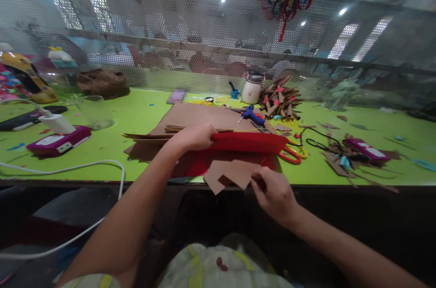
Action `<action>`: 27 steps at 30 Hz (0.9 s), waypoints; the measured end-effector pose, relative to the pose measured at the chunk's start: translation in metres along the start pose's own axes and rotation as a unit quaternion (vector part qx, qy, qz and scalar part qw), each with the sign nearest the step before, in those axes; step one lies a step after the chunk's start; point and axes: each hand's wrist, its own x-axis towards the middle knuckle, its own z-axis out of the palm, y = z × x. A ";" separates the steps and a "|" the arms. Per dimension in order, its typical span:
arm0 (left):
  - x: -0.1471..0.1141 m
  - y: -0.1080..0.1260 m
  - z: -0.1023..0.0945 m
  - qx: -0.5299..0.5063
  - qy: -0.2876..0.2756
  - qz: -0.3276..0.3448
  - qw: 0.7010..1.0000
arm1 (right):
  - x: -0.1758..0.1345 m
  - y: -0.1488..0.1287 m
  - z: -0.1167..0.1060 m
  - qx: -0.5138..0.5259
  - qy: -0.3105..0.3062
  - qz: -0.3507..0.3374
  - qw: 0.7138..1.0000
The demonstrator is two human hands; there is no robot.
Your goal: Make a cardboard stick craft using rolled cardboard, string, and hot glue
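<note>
My left hand (199, 137) is closed on the upper edge of a red sheet (248, 142), holding it raised at a slant. Below it, at the table's front edge, my right hand (275, 193) pinches the right end of a piece of brown cardboard (235, 172) that has angular cut edges. More brown cardboard sheets (200, 115) lie flat behind and to the left of the red one. Scissors with orange and yellow handles (293, 154) stick out at the red sheet's right end. Their blades are hidden.
A blue glue gun (252, 115) rests behind the red sheet. Rolled brown tubes (281, 99) are piled near a white jar (252, 88). Cardboard scraps and a purple box (368, 149) lie at right. At left are a purple power strip (59, 140), a white cable (85, 165) and a clear cup (97, 113).
</note>
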 end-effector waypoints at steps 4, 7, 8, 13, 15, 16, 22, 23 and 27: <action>0.000 0.000 0.000 -0.002 -0.001 0.003 1.000 | 0.006 -0.018 0.011 0.038 0.040 0.025 0.998; -0.002 0.000 -0.001 -0.015 -0.014 0.004 1.000 | 0.018 -0.027 0.013 0.071 0.001 -0.012 0.997; -0.002 0.000 -0.001 -0.017 -0.018 0.005 1.000 | 0.020 -0.029 0.013 0.080 -0.031 -0.032 0.996; -0.002 0.001 -0.001 -0.004 -0.009 0.010 1.000 | 0.009 -0.027 0.016 0.083 -0.097 -0.094 0.987; -0.002 0.001 0.000 0.001 -0.006 0.009 1.000 | 0.001 -0.023 0.018 0.115 -0.061 -0.090 0.987; -0.002 0.001 0.000 0.003 -0.007 0.007 1.000 | -0.002 -0.022 0.018 0.139 -0.043 -0.082 0.986; -0.006 0.001 0.003 0.029 0.000 0.016 0.999 | 0.001 -0.030 0.011 0.241 0.033 -0.024 0.970; -0.007 0.001 0.004 0.033 0.005 0.022 0.999 | 0.003 -0.033 0.006 0.250 0.044 -0.017 0.967; -0.017 0.007 0.012 0.036 0.028 0.047 0.998 | 0.005 -0.036 -0.033 0.227 0.111 0.068 0.965</action>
